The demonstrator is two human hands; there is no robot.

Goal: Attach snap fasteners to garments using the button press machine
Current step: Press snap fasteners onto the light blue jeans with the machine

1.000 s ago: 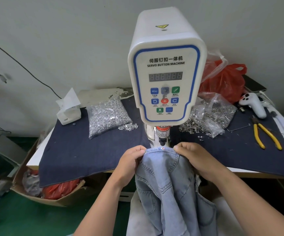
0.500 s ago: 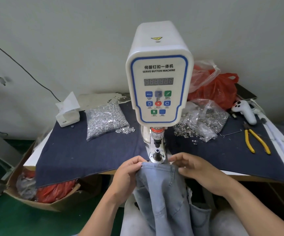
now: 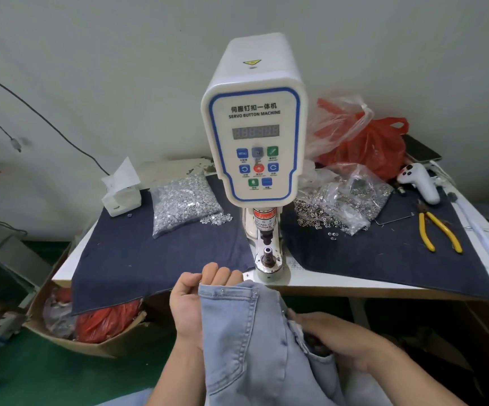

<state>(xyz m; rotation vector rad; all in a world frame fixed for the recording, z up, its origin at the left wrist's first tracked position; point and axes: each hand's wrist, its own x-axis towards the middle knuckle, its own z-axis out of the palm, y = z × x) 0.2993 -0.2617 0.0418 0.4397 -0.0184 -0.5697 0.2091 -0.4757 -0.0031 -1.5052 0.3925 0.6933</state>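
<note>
Closest to me, the light denim garment (image 3: 255, 341) hangs below the table edge, pulled back off the press since a moment ago. The left hand (image 3: 199, 300) grips its top hem with curled fingers; the right hand (image 3: 334, 338) has dropped lower and clutches the fabric near a pocket. Behind them the die post (image 3: 268, 256) now stands bare. Above it the white machine (image 3: 255, 142) reads "SERVO BUTTON MACHINE", with a "MENU" key.
</note>
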